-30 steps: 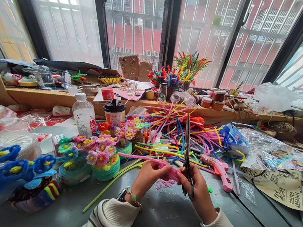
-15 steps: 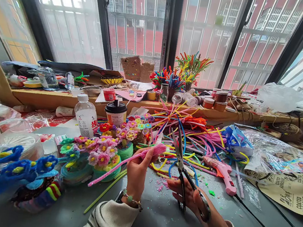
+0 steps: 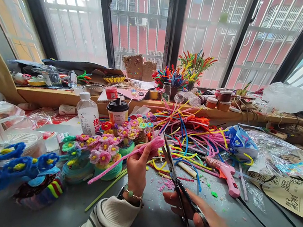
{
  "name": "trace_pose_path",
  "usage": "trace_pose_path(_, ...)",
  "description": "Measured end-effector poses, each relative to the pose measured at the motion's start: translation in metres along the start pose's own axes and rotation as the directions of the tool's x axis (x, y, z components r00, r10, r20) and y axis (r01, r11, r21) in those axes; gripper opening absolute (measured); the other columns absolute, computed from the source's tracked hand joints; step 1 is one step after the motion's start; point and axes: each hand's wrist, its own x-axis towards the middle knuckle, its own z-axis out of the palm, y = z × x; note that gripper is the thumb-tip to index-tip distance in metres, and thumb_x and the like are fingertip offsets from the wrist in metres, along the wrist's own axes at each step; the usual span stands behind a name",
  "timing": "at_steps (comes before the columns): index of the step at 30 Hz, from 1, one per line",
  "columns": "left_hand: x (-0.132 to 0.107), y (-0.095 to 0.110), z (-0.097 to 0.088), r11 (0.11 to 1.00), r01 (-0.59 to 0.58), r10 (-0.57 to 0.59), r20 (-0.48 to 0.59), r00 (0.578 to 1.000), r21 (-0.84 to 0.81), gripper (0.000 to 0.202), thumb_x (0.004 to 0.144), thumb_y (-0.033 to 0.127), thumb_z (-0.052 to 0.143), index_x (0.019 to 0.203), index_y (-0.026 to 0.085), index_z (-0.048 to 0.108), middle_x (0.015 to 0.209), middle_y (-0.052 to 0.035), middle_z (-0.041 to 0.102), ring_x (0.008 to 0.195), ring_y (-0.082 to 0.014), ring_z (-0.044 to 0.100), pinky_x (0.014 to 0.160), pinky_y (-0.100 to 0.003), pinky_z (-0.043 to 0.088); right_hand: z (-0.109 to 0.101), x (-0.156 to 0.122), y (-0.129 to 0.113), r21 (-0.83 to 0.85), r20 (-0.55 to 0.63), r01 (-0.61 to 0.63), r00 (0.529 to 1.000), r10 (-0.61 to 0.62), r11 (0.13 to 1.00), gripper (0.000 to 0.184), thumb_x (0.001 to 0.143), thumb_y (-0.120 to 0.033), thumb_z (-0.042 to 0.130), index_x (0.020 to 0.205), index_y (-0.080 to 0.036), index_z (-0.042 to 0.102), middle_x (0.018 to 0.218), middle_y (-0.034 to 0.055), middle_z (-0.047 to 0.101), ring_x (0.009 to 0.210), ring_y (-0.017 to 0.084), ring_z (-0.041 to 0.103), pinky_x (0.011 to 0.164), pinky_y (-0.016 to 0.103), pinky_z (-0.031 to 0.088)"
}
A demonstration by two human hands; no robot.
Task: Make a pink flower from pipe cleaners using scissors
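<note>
Pinched in my left hand (image 3: 136, 169) is a folded pink pipe cleaner (image 3: 154, 143), its long tail hanging down to the left. My right hand (image 3: 196, 210) grips a pair of black-handled scissors (image 3: 174, 177), thumb through one loop. The blades point up and left, slightly parted, their tips close beside the pink bundle's end; whether they touch it I cannot tell. Pink fuzz clippings (image 3: 165, 185) lie on the grey table below. Left of my left hand stand pots of pipe-cleaner flowers (image 3: 104, 152), and a green pipe cleaner (image 3: 105, 191) lies by my wrist.
Behind my hands spreads a pile of coloured pipe cleaners (image 3: 195, 130). To the right lies a pink glue gun (image 3: 227, 174) with its black cord looping over the table. A water bottle (image 3: 85, 116) and a lidded cup (image 3: 117, 112) stand at back left. Blue flowers (image 3: 18, 170) are at front left.
The scissors have swung left, bringing their tips close to the pink bundle's end. My left hand stays nearly in place. The whole view has shifted a little.
</note>
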Motion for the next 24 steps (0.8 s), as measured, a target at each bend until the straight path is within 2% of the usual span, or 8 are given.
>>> trace_pose_path(3, 0.0011, 0.0006, 0.0012, 1.000, 0.004, -0.004, 0.006, 1.000, 0.012, 0.019, 0.064, 0.026, 0.062, 0.077, 0.012, 0.059, 0.076, -0.0042, 0.065, 0.070, -0.0155, 0.061, 0.063, -0.024, 0.049, 0.0005, 0.0000, -0.0008, -0.005, 0.003, 0.003, 1.000, -0.003, 1.000, 0.067, 0.065, -0.060, 0.050, 0.120, -0.022, 0.041, 0.122, 0.0150, 0.044, 0.113, 0.026, 0.040, 0.092, 0.042, 0.032)
trace_pose_path(8, 0.0004, -0.0008, 0.0024, 0.999, 0.001, -0.002, 0.009, 1.000, 0.048, 0.018, 0.062, 0.027, 0.064, 0.072, 0.013, 0.058, 0.068, 0.0012, 0.062, 0.062, -0.0109, 0.059, 0.060, -0.022, 0.048, 0.0020, 0.0021, -0.0020, -0.039, -0.018, -0.041, 0.999, 0.041, 0.998, 0.066, 0.062, -0.063, 0.050, 0.114, -0.023, 0.045, 0.119, 0.0121, 0.047, 0.110, 0.027, 0.043, 0.087, 0.041, 0.038)
trace_pose_path(16, -0.0013, -0.0018, 0.0039, 0.991, 0.052, -0.058, 0.047, 0.997, 0.122, 0.020, 0.062, 0.029, 0.063, 0.073, 0.014, 0.057, 0.069, 0.0006, 0.060, 0.060, -0.0103, 0.058, 0.051, -0.017, 0.044, 0.0053, 0.0038, -0.0061, -0.094, -0.062, -0.056, 0.997, 0.051, 0.994, 0.066, 0.061, -0.064, 0.050, 0.110, -0.019, 0.048, 0.118, 0.0140, 0.048, 0.107, 0.027, 0.046, 0.085, 0.039, 0.040)
trace_pose_path(19, -0.0015, -0.0012, 0.0058, 0.994, 0.054, -0.062, 0.080, 0.995, 0.097, 0.018, 0.063, 0.028, 0.062, 0.072, 0.013, 0.055, 0.066, 0.0015, 0.058, 0.059, -0.0099, 0.058, 0.053, -0.019, 0.046, 0.0045, 0.0029, -0.0069, -0.094, -0.067, -0.067, 0.996, 0.061, 0.993, 0.067, 0.060, -0.063, 0.051, 0.110, -0.018, 0.048, 0.118, 0.0146, 0.048, 0.107, 0.027, 0.045, 0.086, 0.040, 0.039)
trace_pose_path(24, -0.0013, -0.0008, 0.0064, 0.997, 0.068, -0.069, 0.071, 0.995, 0.020, 0.018, 0.065, 0.026, 0.061, 0.074, 0.014, 0.052, 0.069, 0.0021, 0.058, 0.062, -0.0097, 0.059, 0.062, -0.022, 0.048, 0.0020, 0.0014, -0.0047, -0.053, -0.032, -0.049, 0.998, 0.047, 0.997, 0.066, 0.060, -0.062, 0.053, 0.108, -0.018, 0.048, 0.118, 0.0154, 0.047, 0.109, 0.028, 0.044, 0.087, 0.040, 0.037)
